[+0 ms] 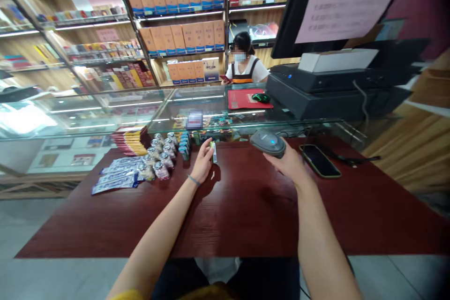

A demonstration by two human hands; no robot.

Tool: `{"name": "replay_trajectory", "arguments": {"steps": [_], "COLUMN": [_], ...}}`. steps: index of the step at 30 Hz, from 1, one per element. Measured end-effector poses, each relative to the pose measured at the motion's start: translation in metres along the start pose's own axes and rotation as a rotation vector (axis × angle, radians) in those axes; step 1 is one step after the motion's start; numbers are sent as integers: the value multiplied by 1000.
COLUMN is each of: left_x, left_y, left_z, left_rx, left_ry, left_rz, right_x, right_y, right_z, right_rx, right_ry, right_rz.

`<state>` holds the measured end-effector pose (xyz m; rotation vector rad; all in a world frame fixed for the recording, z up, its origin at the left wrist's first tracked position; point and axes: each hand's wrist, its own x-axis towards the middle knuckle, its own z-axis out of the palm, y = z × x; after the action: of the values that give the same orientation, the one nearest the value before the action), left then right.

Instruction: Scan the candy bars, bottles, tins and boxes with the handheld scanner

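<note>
Right of the jars, the left hand is pinching a packet, grip narrow; farther right, the right hand is clasping a scanner. Slack fingers could be dropping the packet.

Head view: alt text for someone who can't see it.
A person's right hand holds a handheld scanner over a dark red table; the left hand is at a small green-and-white item. Small jars and blue packets are to the left, a phone to the right.
</note>
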<state>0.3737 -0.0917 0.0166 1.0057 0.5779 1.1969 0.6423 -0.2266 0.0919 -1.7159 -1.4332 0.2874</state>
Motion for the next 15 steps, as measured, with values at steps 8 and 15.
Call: {"name": "replay_trajectory", "arguments": {"steps": [8, 15], "left_x": [-29, -25], "left_y": [20, 19], "left_z": [-52, -61], "left_rx": [6, 67], "left_ry": [5, 17], "left_rz": [-93, -67], "right_x": [-15, -31], "right_y": [-48, -67], "right_z": [57, 74], "right_rx": [-295, -364], "right_ry": [-382, -514], "right_rz": [-194, -360]}}
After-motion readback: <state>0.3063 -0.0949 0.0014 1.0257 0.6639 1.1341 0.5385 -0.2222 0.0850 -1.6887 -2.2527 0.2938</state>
